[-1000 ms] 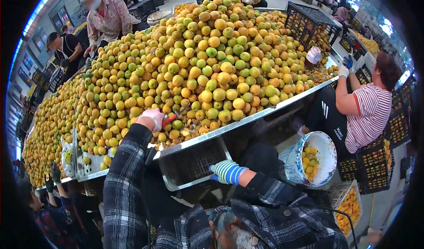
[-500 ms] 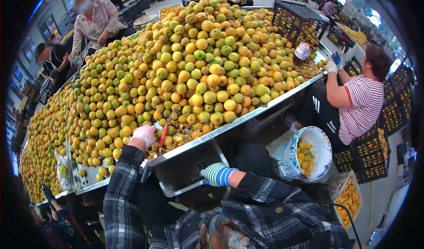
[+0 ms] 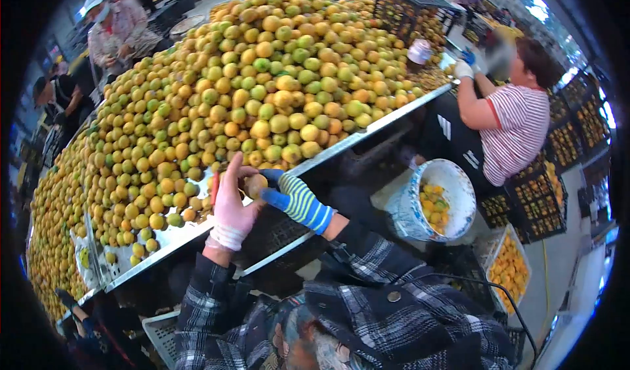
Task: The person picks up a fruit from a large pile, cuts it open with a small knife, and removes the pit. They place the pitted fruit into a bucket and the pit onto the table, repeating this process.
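Grip is shared: one fruit is pinched between both hands, just off the table edge. The left hand, a red tool beside it, is closed on it from the left, and the right hand from the right, equally near.

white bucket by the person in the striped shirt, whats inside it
Yellow-orange fruit lie in a low pile inside the white bucket. Its bottom is hidden under them; the near wall covers part of the pile.

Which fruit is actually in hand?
The yellow fruit held between the white-gloved left hand and striped-gloved right hand; every other lies loose in the heap.
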A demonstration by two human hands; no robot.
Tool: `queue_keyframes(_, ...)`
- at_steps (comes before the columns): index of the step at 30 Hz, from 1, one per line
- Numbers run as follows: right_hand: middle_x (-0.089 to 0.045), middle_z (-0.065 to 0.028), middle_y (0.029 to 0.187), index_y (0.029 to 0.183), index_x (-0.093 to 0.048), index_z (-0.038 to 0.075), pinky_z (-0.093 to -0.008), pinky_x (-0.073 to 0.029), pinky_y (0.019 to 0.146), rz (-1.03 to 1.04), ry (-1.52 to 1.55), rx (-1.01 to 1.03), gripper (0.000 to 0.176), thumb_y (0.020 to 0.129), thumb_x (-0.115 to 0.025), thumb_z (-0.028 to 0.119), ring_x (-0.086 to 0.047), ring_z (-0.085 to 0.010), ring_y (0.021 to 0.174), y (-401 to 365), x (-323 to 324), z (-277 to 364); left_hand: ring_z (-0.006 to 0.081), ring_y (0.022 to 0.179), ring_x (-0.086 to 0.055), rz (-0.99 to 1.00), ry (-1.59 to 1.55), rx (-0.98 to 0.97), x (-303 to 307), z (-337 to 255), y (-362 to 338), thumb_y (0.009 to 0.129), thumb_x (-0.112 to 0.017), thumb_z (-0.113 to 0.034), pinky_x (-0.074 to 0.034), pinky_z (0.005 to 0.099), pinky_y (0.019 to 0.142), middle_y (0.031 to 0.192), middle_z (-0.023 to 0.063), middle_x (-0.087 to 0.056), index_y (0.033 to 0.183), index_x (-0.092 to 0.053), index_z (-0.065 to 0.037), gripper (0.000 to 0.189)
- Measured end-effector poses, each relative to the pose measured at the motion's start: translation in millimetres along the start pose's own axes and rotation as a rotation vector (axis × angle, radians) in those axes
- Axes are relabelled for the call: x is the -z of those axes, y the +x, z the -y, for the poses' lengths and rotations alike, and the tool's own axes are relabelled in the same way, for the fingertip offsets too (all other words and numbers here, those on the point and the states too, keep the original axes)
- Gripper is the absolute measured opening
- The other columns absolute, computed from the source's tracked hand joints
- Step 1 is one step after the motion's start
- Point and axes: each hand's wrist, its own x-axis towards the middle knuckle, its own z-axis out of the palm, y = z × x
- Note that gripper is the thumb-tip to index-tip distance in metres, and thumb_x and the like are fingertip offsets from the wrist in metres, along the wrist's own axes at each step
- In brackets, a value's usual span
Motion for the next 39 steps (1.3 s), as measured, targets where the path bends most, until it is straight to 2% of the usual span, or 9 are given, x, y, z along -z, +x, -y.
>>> queue_keyframes(8,-0.066,-0.0082,0.096,0.109,-0.062,0.002,-0.0323,-0.05,0.082,-0.482,-0.594,0.195,0.034,0.082,-0.072,0.02,-0.062,-0.0187,0.088,-82,88,124,0.0361,0.123,-0.044,0.09,0.312,-0.236,-22,-54,-12,0.067,-0.077,-0.012,-0.038,0.0418,0.103,0.134,0.0185,-0.045,0.137,-0.041,-0.006,0.079)
queue_keyframes(13,-0.061,-0.0124,0.107,0.122,-0.054,-0.004,-0.0306,-0.049,0.087,-1.02,-0.628,-0.042,0.042,0.084,-0.068,0.009,-0.058,-0.0185,0.094,-173,272,109,0.0332,0.104,-0.057,-0.18,0.723,0.185,38,46,-24,0.074,-0.073,-0.028,-0.047,0.0433,0.089,0.109,0.0148,-0.061,0.114,-0.058,-0.007,0.047)
queue_keyframes(16,-0.06,-0.0253,0.114,0.127,-0.049,-0.006,-0.0385,-0.045,0.096,-0.989,-1.688,-0.189,0.058,0.08,-0.073,0.018,-0.059,-0.0359,0.105,-219,327,91,0.0338,0.102,-0.059,-0.122,0.901,0.391,56,83,-23,0.077,-0.07,-0.038,-0.048,0.0443,0.086,0.106,0.0137,-0.063,0.109,-0.06,-0.009,0.045)
queue_keyframes(21,-0.065,-0.022,0.106,0.109,-0.064,0.001,-0.0414,-0.048,0.087,-0.77,-1.279,-0.317,0.039,0.082,-0.068,0.028,-0.062,-0.0367,0.099,-142,210,125,0.0339,0.097,-0.063,0.142,0.989,0.591,51,116,-3,0.078,-0.069,-0.039,-0.05,0.0436,0.084,0.099,0.0148,-0.067,0.106,-0.061,-0.01,0.041)
queue_keyframes(22,-0.066,-0.0207,0.102,0.108,-0.064,0.003,-0.042,-0.049,0.085,-0.63,-1.313,0.029,0.036,0.082,-0.068,0.026,-0.063,-0.0362,0.096,-136,218,90,0.0339,0.097,-0.063,0.145,0.983,0.583,48,118,2,0.078,-0.069,-0.039,-0.05,0.0436,0.084,0.099,0.0148,-0.067,0.106,-0.061,-0.01,0.041)
queue_keyframes(26,-0.067,-0.0171,0.099,0.106,-0.065,0.003,-0.0417,-0.05,0.084,-0.223,-1.253,0.159,0.034,0.081,-0.069,0.027,-0.064,-0.0339,0.093,-65,120,69,0.0339,0.09,-0.066,0.009,0.877,0.674,53,145,10,0.081,-0.066,-0.03,-0.051,0.0444,0.08,0.094,0.0162,-0.069,0.108,-0.058,-0.009,0.035)
queue_keyframes(30,-0.067,-0.0185,0.089,0.099,-0.065,0.006,-0.0453,-0.05,0.075,-0.015,-1.157,0.135,0.028,0.087,-0.061,0.031,-0.064,-0.0365,0.083,-12,41,34,0.0276,0.08,-0.067,-0.14,0.444,0.68,62,179,2,0.083,-0.066,-0.021,-0.052,0.0377,0.074,0.093,0.0141,-0.069,0.108,-0.06,-0.005,0.031)
queue_keyframes(32,-0.067,-0.0192,0.09,0.101,-0.065,0.006,-0.0454,-0.05,0.076,0.068,-1.024,0.034,0.03,0.089,-0.06,0.033,-0.064,-0.037,0.084,13,13,12,0.0176,0.076,-0.064,-0.182,-0.292,0.609,62,147,-7,0.083,-0.066,-0.012,-0.052,0.0283,0.07,0.092,0.0097,-0.069,0.109,-0.059,0.0,0.03)
queue_keyframes(39,-0.067,-0.0201,0.091,0.112,-0.058,-0.001,-0.0387,-0.052,0.073,0.083,-0.645,-0.086,0.044,0.089,-0.064,0.037,-0.067,-0.0316,0.083,93,-39,-45,0.0104,0.065,-0.058,-0.086,-0.46,0.44,47,84,11,0.089,-0.059,-0.009,-0.047,0.0239,0.056,0.089,0.0061,-0.067,0.11,-0.06,0.002,0.024)
